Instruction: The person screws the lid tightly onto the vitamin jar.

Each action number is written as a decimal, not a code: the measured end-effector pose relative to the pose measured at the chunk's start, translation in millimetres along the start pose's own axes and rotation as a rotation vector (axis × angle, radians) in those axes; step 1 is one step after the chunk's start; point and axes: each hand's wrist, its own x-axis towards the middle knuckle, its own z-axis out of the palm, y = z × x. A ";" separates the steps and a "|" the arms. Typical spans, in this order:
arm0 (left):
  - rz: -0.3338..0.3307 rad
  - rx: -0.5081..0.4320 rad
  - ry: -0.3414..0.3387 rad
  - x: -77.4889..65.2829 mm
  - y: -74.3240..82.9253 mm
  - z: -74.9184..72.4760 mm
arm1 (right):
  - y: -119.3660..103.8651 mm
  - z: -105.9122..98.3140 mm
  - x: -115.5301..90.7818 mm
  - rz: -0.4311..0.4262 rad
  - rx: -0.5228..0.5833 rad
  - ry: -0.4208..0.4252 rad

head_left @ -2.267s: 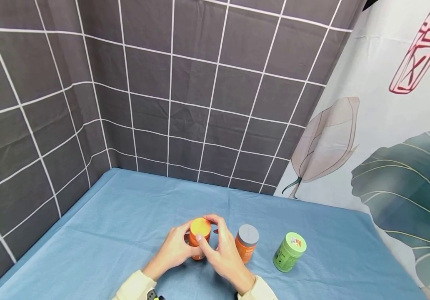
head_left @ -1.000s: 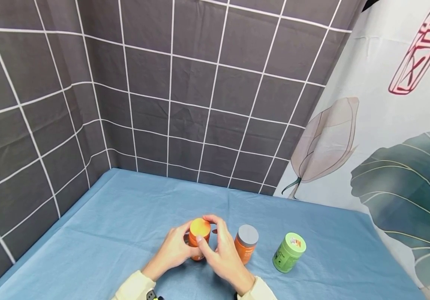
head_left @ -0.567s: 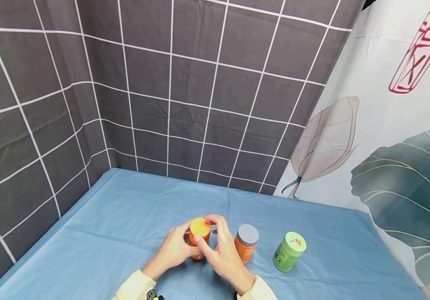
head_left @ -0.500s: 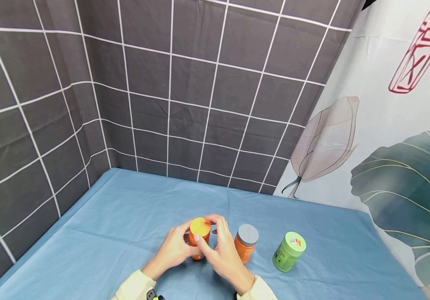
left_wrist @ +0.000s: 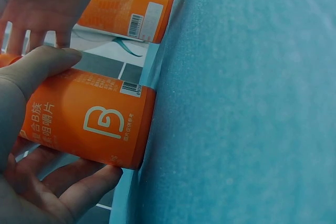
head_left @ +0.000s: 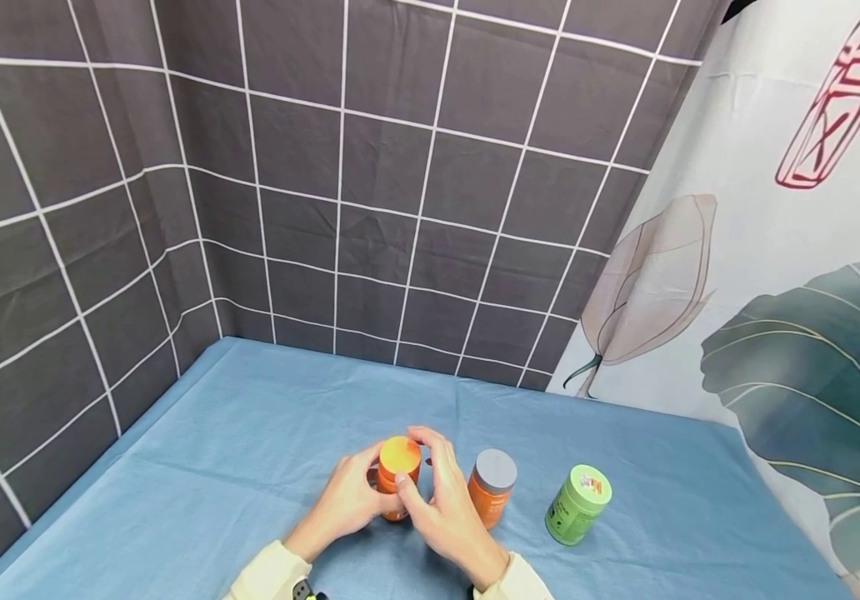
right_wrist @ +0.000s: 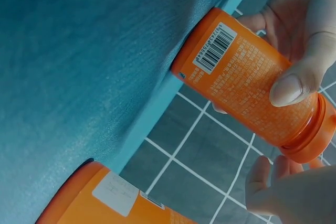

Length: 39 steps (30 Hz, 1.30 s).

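Observation:
An orange supplement bottle (left_wrist: 100, 119) stands upright on the blue cloth, its yellow-orange lid (head_left: 400, 455) facing up in the head view. My left hand (head_left: 351, 497) grips the bottle's body, thumb across the near side and fingers around the far side. Over the top, my right hand (head_left: 441, 504) holds the lid, thumb at its near edge and index finger at its far edge. In the right wrist view, a narrow groove shows between lid and body. A second orange bottle (head_left: 488, 504) with a grey lid (head_left: 496, 470) stands just right of my right hand.
A green jar (head_left: 578, 505) with a sticker on its lid stands farther right. Blue cloth (head_left: 250, 417) covers the table. Behind it hang a dark grid-patterned curtain (head_left: 385, 183) and a white leaf-printed one (head_left: 760, 233).
My right thumb has shifted slightly right along the lid's edge, and the right index finger sits a little higher. The left hand and all bottles stay in place.

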 end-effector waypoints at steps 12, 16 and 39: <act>-0.014 0.012 -0.003 -0.9 -0.2 0.2 | 0.2 -0.3 0.0 0.014 0.001 -0.003; -0.018 0.008 -0.011 -1.3 -0.8 0.2 | 0.7 0.3 0.1 0.017 -0.004 0.004; -0.002 0.017 0.021 -1.4 -0.8 1.4 | 0.7 0.9 -0.4 0.046 -0.039 0.015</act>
